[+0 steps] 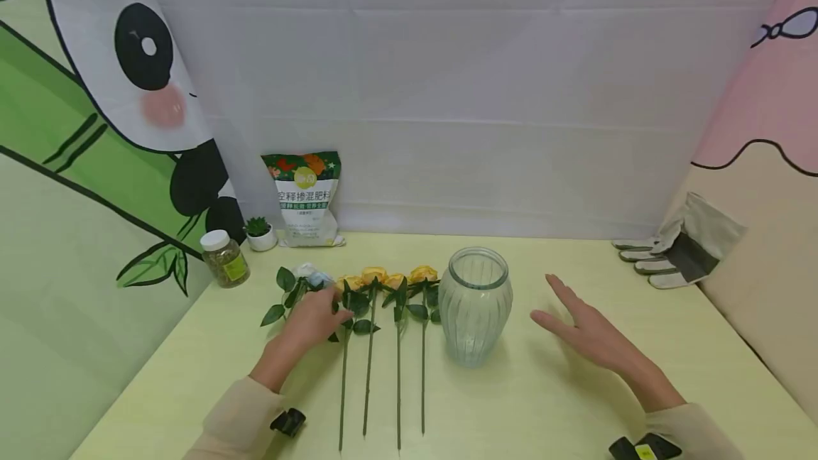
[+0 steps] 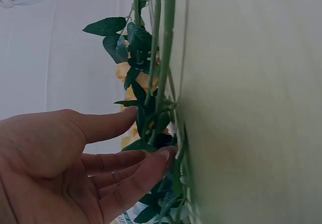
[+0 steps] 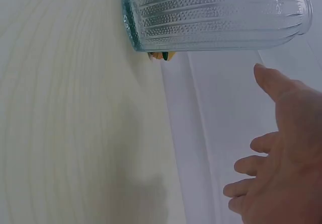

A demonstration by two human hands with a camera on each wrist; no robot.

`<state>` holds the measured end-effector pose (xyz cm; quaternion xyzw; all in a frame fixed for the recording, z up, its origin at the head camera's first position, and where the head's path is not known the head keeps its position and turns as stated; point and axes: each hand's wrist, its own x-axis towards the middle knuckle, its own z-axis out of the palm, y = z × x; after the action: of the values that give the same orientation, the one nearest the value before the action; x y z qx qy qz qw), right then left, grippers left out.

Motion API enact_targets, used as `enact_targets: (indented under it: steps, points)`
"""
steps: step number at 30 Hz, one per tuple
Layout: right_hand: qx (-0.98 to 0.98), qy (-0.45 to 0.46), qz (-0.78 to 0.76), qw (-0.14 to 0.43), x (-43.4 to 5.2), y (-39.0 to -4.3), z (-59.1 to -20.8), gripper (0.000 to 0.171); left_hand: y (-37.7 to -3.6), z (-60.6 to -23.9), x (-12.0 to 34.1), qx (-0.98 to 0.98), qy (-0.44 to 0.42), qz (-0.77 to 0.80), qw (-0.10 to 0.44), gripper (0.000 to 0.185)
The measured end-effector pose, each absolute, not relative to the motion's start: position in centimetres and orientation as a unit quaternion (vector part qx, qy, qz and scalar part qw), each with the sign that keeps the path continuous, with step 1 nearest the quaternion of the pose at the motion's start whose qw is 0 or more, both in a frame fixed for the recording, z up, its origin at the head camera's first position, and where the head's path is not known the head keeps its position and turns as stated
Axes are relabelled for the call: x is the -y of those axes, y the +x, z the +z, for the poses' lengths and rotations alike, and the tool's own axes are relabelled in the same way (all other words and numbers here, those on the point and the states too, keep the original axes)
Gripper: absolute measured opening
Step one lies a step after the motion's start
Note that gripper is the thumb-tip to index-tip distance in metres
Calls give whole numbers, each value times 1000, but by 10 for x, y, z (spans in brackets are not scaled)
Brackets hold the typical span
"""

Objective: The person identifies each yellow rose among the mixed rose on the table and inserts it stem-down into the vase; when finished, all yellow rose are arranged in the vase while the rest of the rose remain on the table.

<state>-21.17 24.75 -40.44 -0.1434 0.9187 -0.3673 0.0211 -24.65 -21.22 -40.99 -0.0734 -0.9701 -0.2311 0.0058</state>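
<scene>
The left hand (image 1: 313,318), grip loosely spread, fingertips (image 2: 163,156) touching leaves, rests on the leftmost flower (image 1: 305,282). Just right of it four yellow roses (image 1: 390,289) lie on the worktop (image 1: 575,403), stems running toward the person, blooms pointing away. A careless drag could tangle leaves and shift neighbours. Further right, the glass vase (image 1: 474,314) stands upright; the right hand (image 1: 594,336), fingers spread and holding nothing, hovers beside it and could tip it.
</scene>
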Motion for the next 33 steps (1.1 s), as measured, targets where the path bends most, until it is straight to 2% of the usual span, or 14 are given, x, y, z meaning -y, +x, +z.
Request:
enact_targets:
  steps: [2,5,9,12,19,23,26,33]
  points:
    - [-913,-149,-378,15,-244,-209,-406,82,-247,-413,213,970,-69,-233,9,42]
    - [-896,-170,-410,1,-237,-207,-407,75,-250,-417,212,966,-52,-253,6,29]
    - [-862,-198,-466,-8,-230,-206,-407,69,-255,-421,208,958,-49,-282,4,44]
    - [-837,-209,-505,-7,-224,-205,-405,67,-258,-422,205,954,-58,-293,0,45]
    - [-779,-240,-580,-2,-209,-209,-395,70,-260,-425,208,944,-63,-323,-35,45]
    - [-741,-267,-616,1,-200,-211,-392,72,-262,-427,211,941,-54,-330,-47,37]
    - [-719,-277,-637,2,-192,-212,-390,76,-261,-427,214,940,-41,-335,-51,34]
    - [-692,-263,-673,6,-179,-214,-390,82,-257,-425,217,930,-15,-365,-46,40]
